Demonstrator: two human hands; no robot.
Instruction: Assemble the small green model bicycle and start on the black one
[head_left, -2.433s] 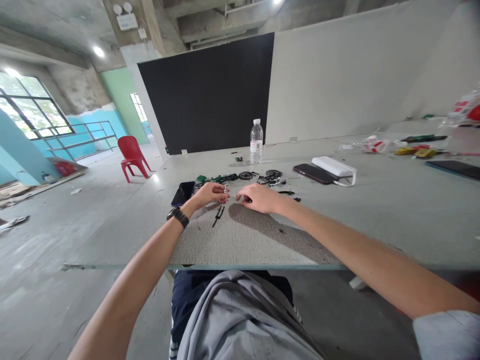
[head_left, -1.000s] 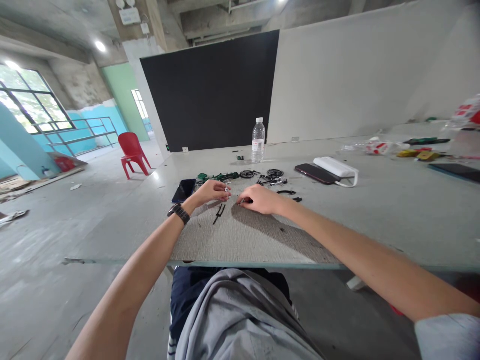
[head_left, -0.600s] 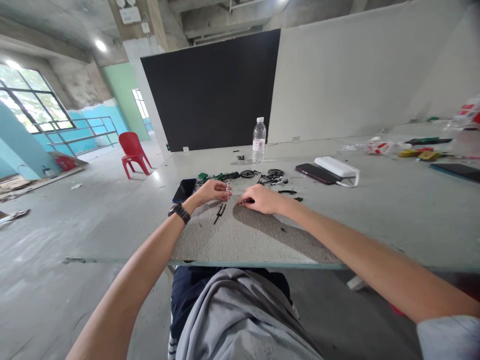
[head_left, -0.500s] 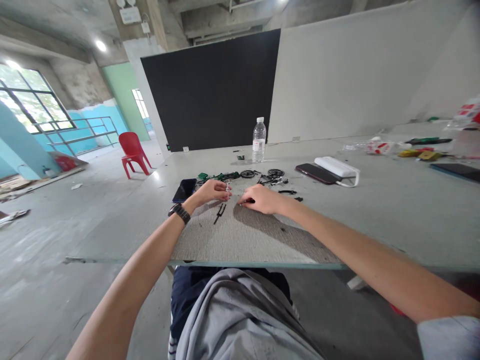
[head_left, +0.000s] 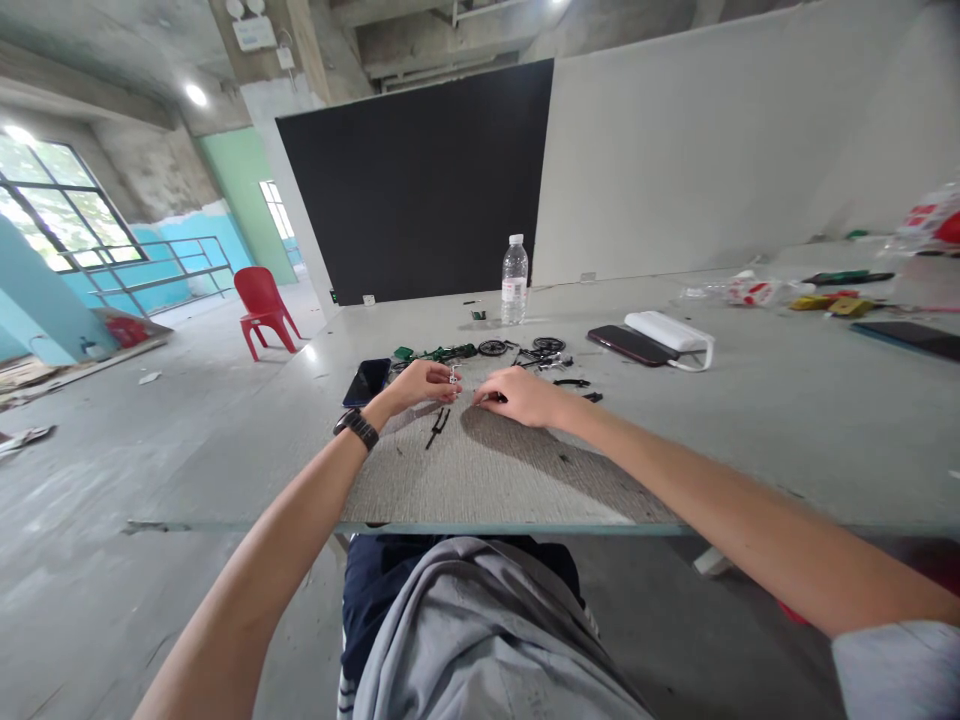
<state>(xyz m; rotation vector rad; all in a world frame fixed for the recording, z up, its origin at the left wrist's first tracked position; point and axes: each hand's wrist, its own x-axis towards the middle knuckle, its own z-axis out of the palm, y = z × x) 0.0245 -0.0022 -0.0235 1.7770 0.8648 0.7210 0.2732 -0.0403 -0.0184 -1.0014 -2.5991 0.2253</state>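
My left hand [head_left: 426, 385] pinches a small silvery part [head_left: 454, 376] above the grey table [head_left: 465, 490]. To its right, my right hand [head_left: 517, 395] rests low over the tabletop with thumb and fingertips together; anything between them is too small to make out. A black fork-shaped piece [head_left: 437, 428] lies just below my left hand. Behind both hands are two small black wheels [head_left: 549, 345], a green and black frame piece [head_left: 450, 353] and other little parts. Some black pieces [head_left: 574, 383] lie right of my right hand.
A dark phone [head_left: 367, 382] lies left of my left hand. The clear bottle [head_left: 514, 282] stands behind the parts. Farther right are another phone [head_left: 630, 345], a white power bank [head_left: 667, 332] with a strap, and yellow items [head_left: 832, 304]. The table's front edge [head_left: 480, 528] is near me.
The view has shifted slightly, so the scene sits a little farther left. Both hands keep almost the same pose and place over the table.
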